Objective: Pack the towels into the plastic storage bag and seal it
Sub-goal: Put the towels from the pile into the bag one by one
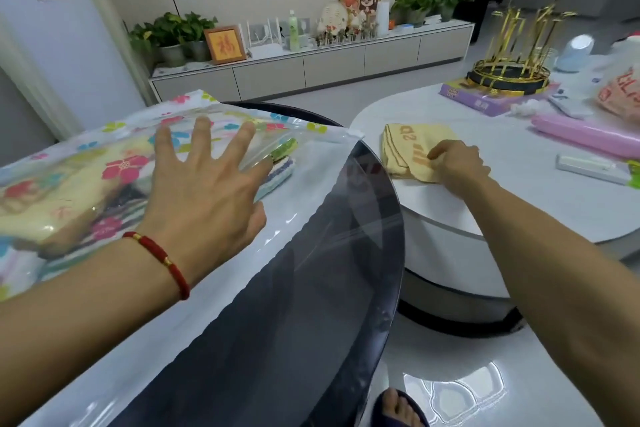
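- On the dark glass table [363, 218], at the person's left, lies the plastic storage bag [304, 184], clear film printed with bright flowers; its plain, unsealed mouth end runs toward the near right edge of the glass.
- Inside the bag sit folded towels: a cream one [59, 191] and a green, blue and white striped one [282, 163], soft and thick under the glossy film.
- The left hand [204, 191] is spread wide and flat above or on the bag, fingers straight, gripping nothing; a red cord bracelet [159, 253] circles its wrist.
- On the white round table [519, 204] to the right lies the yellow towel [412, 152], terry cloth with brown lettering, loosely folded.
- The right hand [457, 163] pinches the near right corner of this towel, fingers curled into the cloth.
- The bag's mouth lies left of and nearer than the yellow towel, so the right hand would likely carry it leftward across the gap between the tables; the left hand is the nearer one to lift the film.
- Farther right stand a gold wire rack [516, 52] and a pink roll [585, 137].
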A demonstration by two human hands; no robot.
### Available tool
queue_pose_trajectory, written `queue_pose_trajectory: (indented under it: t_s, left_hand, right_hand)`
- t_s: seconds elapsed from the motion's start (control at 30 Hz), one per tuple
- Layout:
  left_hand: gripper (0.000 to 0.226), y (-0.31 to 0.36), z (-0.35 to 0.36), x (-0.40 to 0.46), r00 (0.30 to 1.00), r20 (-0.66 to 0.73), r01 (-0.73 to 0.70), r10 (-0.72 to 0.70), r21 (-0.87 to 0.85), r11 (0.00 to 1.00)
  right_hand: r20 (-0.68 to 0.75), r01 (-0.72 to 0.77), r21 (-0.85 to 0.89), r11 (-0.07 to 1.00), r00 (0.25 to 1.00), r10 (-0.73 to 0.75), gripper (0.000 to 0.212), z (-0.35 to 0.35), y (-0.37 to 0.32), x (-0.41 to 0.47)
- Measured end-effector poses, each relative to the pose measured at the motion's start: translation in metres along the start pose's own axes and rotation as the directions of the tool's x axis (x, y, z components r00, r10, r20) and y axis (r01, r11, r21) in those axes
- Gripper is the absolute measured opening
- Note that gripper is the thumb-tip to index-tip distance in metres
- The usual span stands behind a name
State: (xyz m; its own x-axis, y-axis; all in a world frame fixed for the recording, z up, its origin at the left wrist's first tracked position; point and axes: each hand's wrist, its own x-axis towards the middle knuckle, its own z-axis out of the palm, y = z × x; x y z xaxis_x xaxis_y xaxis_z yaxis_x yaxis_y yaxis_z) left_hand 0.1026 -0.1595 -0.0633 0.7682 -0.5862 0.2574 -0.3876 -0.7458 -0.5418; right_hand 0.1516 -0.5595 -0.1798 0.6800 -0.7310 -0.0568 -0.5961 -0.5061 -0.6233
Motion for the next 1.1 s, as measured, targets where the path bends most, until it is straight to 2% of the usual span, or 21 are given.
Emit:
queue_pose_trajectory:
  t_s: [0.1,0.17,0.23,0.3,0.37,0.47,0.53,0.63,0.73,0.83,0.93,1.0,1.1]
  left_hand:
    - [0.058,-0.001,-0.002,-0.012,0.999,0.022,0.026,-0.026,-0.006,1.0]
    - [0.057,-0.005,-0.007,-0.024,0.998,0.036,0.043,-0.043,-0.006,0.999]
    - [0.057,-0.013,-0.013,-0.04,0.998,0.05,0.046,-0.046,0.017,0.999]
    - [0.053,-0.027,-0.018,-0.062,0.996,0.069,0.058,-0.061,0.044,0.997]
    - [0.051,-0.043,-0.021,-0.086,0.993,0.076,0.083,-0.088,0.061,0.995]
    - [0.068,-0.066,-0.036,-0.114,0.99,0.075,0.122,-0.119,-0.032,0.992]
    - [0.07,-0.081,-0.044,-0.121,0.986,0.101,0.14,-0.134,-0.047,0.989]
    - [0.099,-0.105,-0.057,-0.121,0.969,0.187,0.171,-0.159,-0.049,0.984]
    - [0.116,-0.128,-0.073,-0.119,0.962,0.247,0.169,-0.118,-0.199,0.965]
    - [0.126,-0.148,-0.087,-0.117,0.953,0.29,0.178,-0.093,-0.281,0.943]
    - [0.124,-0.164,-0.095,-0.113,0.956,0.287,0.165,-0.068,-0.33,0.929]
    - [0.12,-0.175,-0.101,-0.109,0.951,0.296,0.201,-0.09,-0.366,0.909]
    - [0.112,-0.186,-0.107,-0.108,0.949,0.292,0.234,-0.119,-0.402,0.885]
  right_hand:
    - [0.099,0.01,0.086,0.996,0.995,-0.019,0.036,-0.009,0.004,-0.026]
    - [0.162,0.017,0.204,0.979,0.985,-0.051,0.045,-0.021,0.011,-0.05]
    - [0.153,-0.037,0.385,0.922,0.988,-0.024,0.056,-0.038,0.019,-0.078]
    - [0.083,-0.045,0.511,0.859,0.997,0.002,0.059,-0.057,0.024,-0.11]
    - [0.071,0.033,0.581,0.813,0.993,-0.091,0.059,-0.076,0.023,-0.142]
    - [0.159,0.108,0.644,0.757,0.95,-0.27,0.059,-0.103,0.009,-0.19]
    - [0.282,0.04,0.735,0.677,0.89,-0.358,0.051,-0.118,-0.009,-0.22]
    - [0.447,-0.075,0.795,0.602,0.743,-0.498,0.039,-0.127,-0.047,-0.267]
    - [0.543,-0.182,0.812,0.555,0.584,-0.603,0.044,-0.11,-0.085,-0.308]
    - [0.612,-0.251,0.783,0.569,0.472,-0.634,0.055,-0.072,-0.122,-0.341]
    - [0.635,-0.219,0.767,0.603,0.397,-0.663,0.057,-0.029,-0.17,-0.359]
    - [0.584,-0.253,0.81,0.529,0.428,-0.69,0.057,-0.007,-0.21,-0.363]
    - [0.464,-0.353,0.884,0.305,0.602,-0.65,0.057,0.017,-0.259,-0.356]
